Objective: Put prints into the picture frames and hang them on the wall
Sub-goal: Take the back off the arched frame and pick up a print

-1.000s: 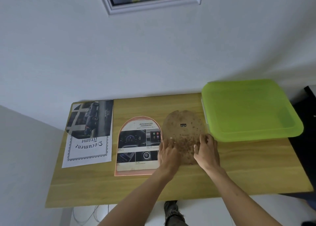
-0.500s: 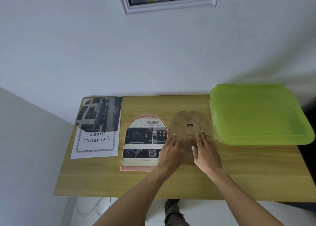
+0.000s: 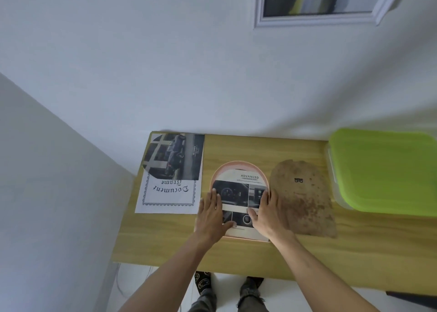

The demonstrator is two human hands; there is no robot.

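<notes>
Both hands are shifting off the brown backing board (image 3: 301, 198) onto the arched frame (image 3: 238, 200), left hand (image 3: 211, 213) and right hand (image 3: 268, 213) lying flat, grasping nothing (board just right of the right hand, nearer it).

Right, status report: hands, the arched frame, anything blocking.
Left hand and right hand flat on the print in the arched pink frame. Brown backing board off, lying just right of it. Nothing in the way.

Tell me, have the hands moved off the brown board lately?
Yes. Both the left hand and right hand shifted left, off the brown backing board, onto the arched frame.
</notes>
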